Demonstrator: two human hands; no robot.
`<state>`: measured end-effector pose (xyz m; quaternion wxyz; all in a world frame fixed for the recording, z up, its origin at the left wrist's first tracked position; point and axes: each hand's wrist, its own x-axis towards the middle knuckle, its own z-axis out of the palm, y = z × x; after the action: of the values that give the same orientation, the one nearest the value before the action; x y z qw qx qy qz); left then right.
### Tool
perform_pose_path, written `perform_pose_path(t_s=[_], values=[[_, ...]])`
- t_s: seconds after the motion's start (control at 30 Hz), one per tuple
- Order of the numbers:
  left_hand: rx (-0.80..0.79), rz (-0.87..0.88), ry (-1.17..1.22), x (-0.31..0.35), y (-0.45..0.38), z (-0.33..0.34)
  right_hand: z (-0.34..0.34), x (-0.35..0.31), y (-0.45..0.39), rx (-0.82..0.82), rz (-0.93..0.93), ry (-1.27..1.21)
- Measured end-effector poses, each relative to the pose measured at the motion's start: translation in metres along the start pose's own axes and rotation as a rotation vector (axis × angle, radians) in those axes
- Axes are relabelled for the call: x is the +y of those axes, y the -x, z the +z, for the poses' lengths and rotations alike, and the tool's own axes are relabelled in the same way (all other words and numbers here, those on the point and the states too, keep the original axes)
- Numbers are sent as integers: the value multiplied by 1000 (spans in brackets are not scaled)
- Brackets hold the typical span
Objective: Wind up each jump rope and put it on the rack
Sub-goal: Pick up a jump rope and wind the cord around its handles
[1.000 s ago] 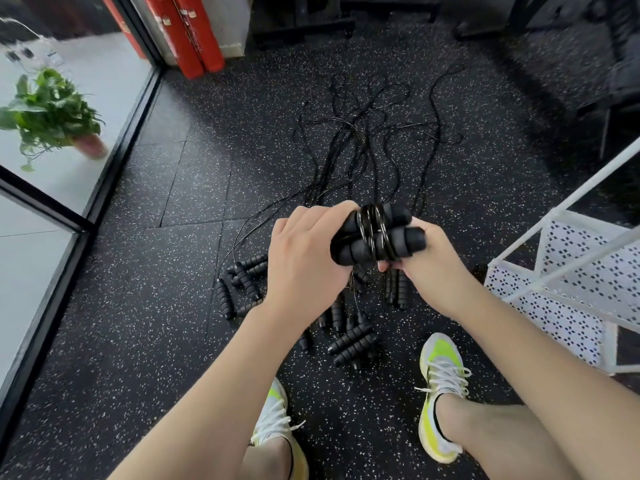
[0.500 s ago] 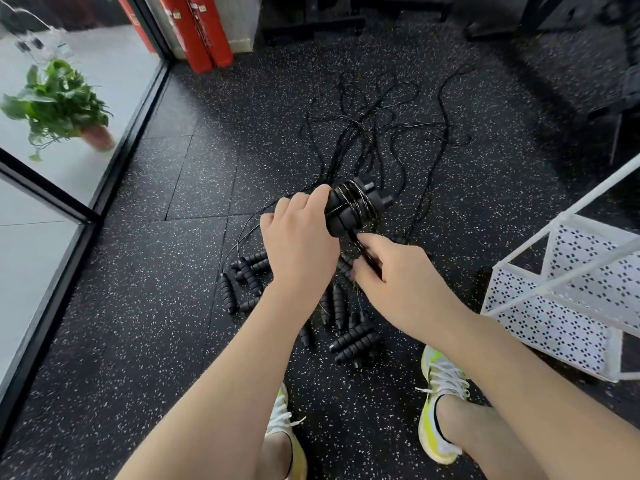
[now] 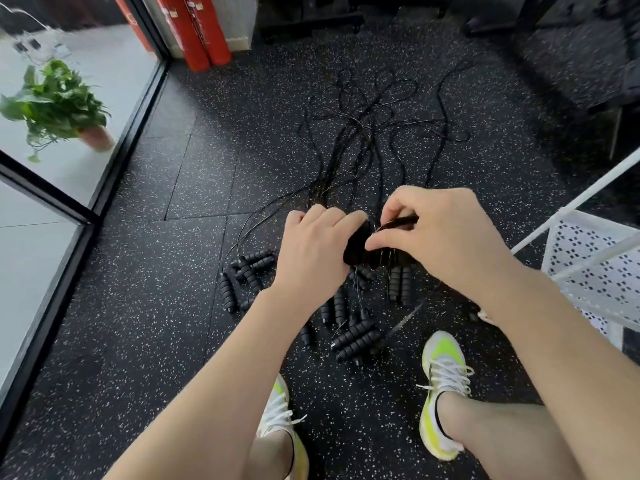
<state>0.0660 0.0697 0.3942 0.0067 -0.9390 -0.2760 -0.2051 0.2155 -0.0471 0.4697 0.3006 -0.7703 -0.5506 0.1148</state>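
Now we see both hands meeting at frame centre on the wound jump rope [image 3: 360,249]: the left hand [image 3: 311,258] curls round the paired black handles, the right hand [image 3: 440,240] pinches the cord just beside them. Below, loose handles [image 3: 356,337] lie scattered between the hands and our shoes [image 3: 443,386], with tangled cords [image 3: 374,133] fanning toward the top. At the right edge the white rack [image 3: 595,268] stands near the right forearm. Along the left edge runs a glass wall [image 3: 52,209], with bare speckled floor [image 3: 138,323] between it and the handles.
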Motion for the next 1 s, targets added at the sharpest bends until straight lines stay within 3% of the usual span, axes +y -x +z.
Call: perform_pose_path(t_s=[0.1,0.27,0.47,0.7,0.9,1.0], values=[[38,83,60,3,1,-2,-2,10,-5,-48,96,-164],[58,193,140,6,2,-9,-1,23,-9,-140,55,-383],[119,178,209,12,1,-11,6,41,-11,-116,119,-547],[83,37,375,19,3,-19,31,35,-10,-211,385,-1028],[43,-204,365,24,-2,-27,51,21,5,-139,405,-642],[72,-339,349,24,-7,-31,57,13,8,-96,294,-508]])
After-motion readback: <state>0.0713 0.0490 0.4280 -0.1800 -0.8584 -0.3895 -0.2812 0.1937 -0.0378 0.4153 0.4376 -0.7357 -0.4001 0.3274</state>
